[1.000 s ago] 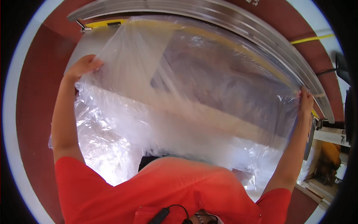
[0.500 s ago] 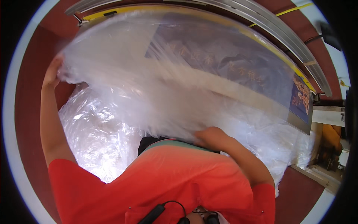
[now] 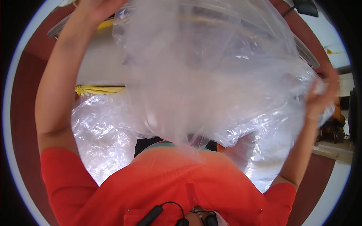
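- A large clear plastic sheet [image 3: 211, 75] is held raised in front of the person, filling most of the view and hanging down to the chest of the red shirt [image 3: 169, 184].
- The sheet is judged to be very light, limp and slippery; it would billow and cling, and could tear if pulled hard over an edge. It is best gripped at its bunched edges or corners, where gathered film gives a firmer purchase.
- A second mass of crumpled clear plastic [image 3: 102, 135] lies lower down, beneath the raised sheet, on a pale work surface [image 3: 102, 69].
- A curved metal rail [image 3: 305, 52] is seen behind the film at the upper right.
- The left hand [image 3: 96, 7] is lifted to the top edge of the view, beside the sheet's upper left edge; whether its fingers are closed on the film cannot be told, as it is cut off by the frame.
- The right hand [image 3: 320, 98] is blurred at the sheet's right edge and appears closed on a gather of film.
- A yellow cord [image 3: 96, 90] lies just beside the left forearm.
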Tool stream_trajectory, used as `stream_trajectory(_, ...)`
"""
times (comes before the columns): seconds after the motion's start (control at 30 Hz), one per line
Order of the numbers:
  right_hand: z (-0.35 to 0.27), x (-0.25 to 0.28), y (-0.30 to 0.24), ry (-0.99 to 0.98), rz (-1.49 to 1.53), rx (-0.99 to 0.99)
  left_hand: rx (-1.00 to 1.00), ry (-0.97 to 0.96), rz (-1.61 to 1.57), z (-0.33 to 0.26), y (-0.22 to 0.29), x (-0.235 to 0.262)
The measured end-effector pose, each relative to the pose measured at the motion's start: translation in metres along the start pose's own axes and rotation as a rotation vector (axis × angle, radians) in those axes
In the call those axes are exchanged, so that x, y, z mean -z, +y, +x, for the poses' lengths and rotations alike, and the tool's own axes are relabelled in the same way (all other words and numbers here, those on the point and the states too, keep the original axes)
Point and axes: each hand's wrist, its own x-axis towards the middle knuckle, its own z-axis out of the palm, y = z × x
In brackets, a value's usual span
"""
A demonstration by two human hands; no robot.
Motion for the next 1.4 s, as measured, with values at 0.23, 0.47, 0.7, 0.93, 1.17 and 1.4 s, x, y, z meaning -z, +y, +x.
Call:
stream_trajectory(0.23, -0.041, -0.048, -0.086, -0.457, 0.583, -0.426, -0.889, -0.521, 1.494, 0.054, -0.097, 0.043)
stream_trajectory(0.47, -0.056, -0.035, -0.223, -1.067, 1.235, -0.168, -0.613, -0.189, 1.492, 0.041, -0.205, 0.103)
stream_trajectory(0.7, -0.026, -0.063, -0.241, -0.846, 1.913, -1.070, -0.736, -0.196, 1.522, 0.021, -0.210, 0.123)
stream_trajectory(0.93, -0.016, -0.064, -0.235, -0.747, 1.975, -1.237, -0.494, 0.077, 1.234, -0.003, -0.171, 0.110)
stream_trajectory(1.17, -0.012, -0.027, -0.235, -0.229, 1.406, -0.610, -0.893, -0.582, 1.098, -0.048, -0.093, 0.011)
stream_trajectory(1.4, -0.017, -0.007, -0.234, -0.336, 1.415, -0.743, -0.550, -0.998, 1.106, -0.064, -0.101, -0.015)
